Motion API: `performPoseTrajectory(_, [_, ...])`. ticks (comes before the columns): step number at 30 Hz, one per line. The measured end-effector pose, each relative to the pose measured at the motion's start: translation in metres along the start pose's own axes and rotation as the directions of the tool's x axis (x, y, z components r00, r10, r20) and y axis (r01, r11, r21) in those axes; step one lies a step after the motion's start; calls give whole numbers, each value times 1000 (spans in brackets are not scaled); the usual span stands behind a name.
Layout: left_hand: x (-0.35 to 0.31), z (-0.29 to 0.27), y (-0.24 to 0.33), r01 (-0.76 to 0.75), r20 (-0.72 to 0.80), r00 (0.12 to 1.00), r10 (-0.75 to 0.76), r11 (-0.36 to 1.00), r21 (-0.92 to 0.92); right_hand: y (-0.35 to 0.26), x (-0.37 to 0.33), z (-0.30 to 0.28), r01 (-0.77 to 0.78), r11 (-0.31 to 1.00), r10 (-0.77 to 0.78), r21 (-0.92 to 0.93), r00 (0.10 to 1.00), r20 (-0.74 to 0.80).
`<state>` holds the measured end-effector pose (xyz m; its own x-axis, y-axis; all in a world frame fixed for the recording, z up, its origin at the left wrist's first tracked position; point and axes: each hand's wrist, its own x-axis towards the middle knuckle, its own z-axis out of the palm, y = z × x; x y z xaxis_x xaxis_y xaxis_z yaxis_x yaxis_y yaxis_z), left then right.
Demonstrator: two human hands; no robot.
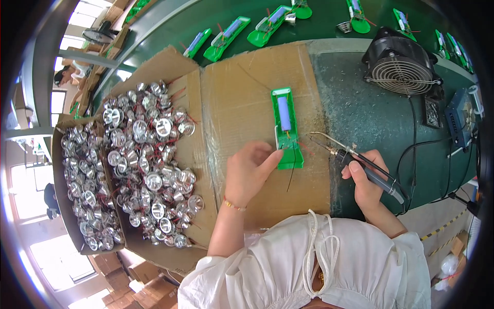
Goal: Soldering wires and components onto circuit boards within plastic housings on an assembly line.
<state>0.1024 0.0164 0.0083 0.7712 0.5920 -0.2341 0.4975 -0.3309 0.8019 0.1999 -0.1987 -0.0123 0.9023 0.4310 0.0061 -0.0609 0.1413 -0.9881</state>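
Observation:
A green plastic housing (290, 162) lies on the cardboard sheet in front of me, with a blue cylindrical battery (284, 114) set in its far half. Thin red and black wires come out of its near half. My left hand (251, 167) is at the housing's left edge, thumb and fingers closed on its side. In my right hand (364, 177) is a soldering iron (355, 162) with a thin bent metal tube along it. Its tip points toward the housing from the right and stays apart from it.
Several silvery reflector cups with red wires (154, 180) fill a cardboard box at the left. A black fan (401, 72) stands at the back right, near a blue soldering station (459, 118) with cables. Several more green housings (226, 38) lie along the far green surface.

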Motion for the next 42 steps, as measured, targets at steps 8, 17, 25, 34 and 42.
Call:
performPoseTrajectory(8, [80,16,44,-295,195,953,234,864,408,15,10,-24,-39,999,37,-20,996,-85])
performPoseTrajectory(17, [265,43,120,-463,-285,741,607,771,438,16,12,-25,-156,986,161,54,979,-126])
performPoseTrajectory(25, [224,-6,49,-524,52,817,574,701,483,13,19,-19,-109,994,106,-29,989,-104])
performPoseTrajectory(34, [33,-32,5,-109,-130,983,128,983,145,21,16,-20,-49,998,44,-32,989,-142])
performPoseTrajectory(42, [77,-121,-53,61,-217,788,576,277,959,9,2,-10,-5,999,1,-34,995,-105])
